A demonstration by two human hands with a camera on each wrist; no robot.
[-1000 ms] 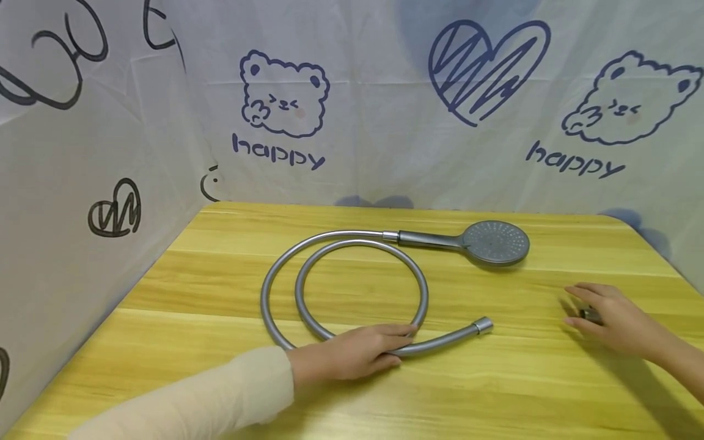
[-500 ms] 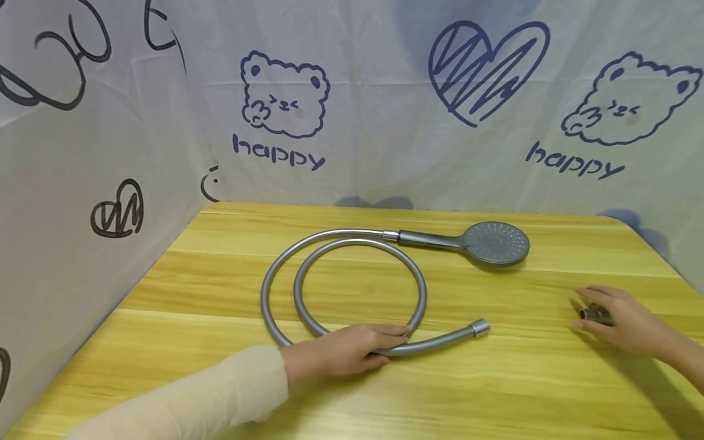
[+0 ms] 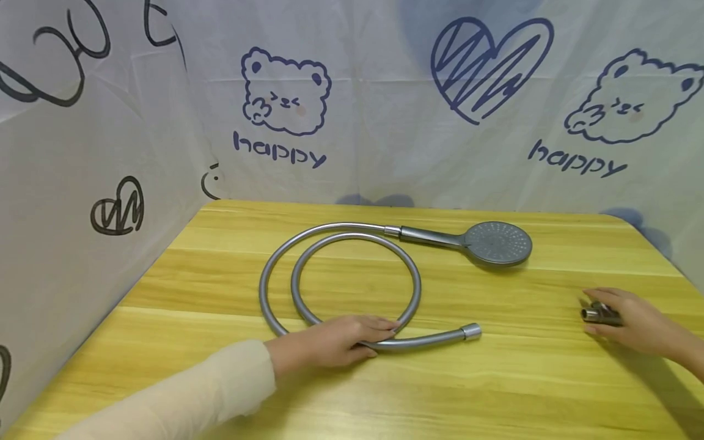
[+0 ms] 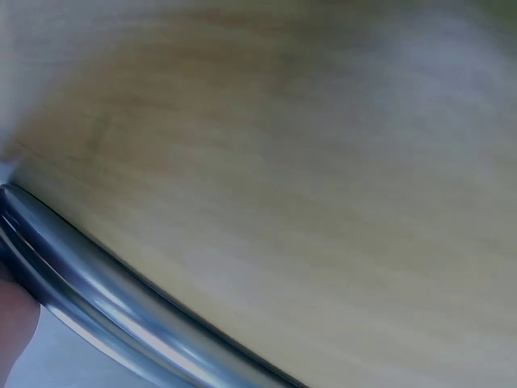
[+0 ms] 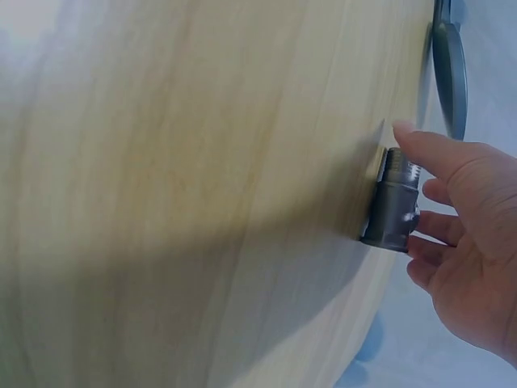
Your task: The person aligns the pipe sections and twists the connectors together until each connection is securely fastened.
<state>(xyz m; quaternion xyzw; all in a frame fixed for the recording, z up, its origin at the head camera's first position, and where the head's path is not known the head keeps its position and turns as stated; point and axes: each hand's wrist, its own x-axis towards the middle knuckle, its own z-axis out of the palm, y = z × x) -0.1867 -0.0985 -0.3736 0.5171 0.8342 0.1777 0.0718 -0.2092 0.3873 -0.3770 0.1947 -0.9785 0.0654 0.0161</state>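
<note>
My left hand (image 3: pixel 352 339) grips the grey shower hose (image 3: pixel 434 340) where its coil crosses, fingers above and thumb below. Its free end with a silver connector (image 3: pixel 472 332) points right. In the left wrist view two lengths of the hose run side by side by a fingertip (image 4: pixel 14 323). At the right, my right hand (image 3: pixel 640 318) has its fingers loosely spread around a dark metal threaded pipe fitting (image 3: pixel 599 314) on the table. In the right wrist view the thumb reaches past the threaded end of the fitting (image 5: pixel 392 202), and the other fingers lie beside its body.
A grey shower head (image 3: pixel 497 243) lies at the back of the wooden table (image 3: pixel 522 391), its handle joined to the other end of the hose. White cloth (image 3: pixel 379 140) with drawings hangs behind and at the left.
My left hand has drawn the hose's free end and coil slightly left. My right hand has slid right, exposing more of the fitting, which stays about where it was.
</note>
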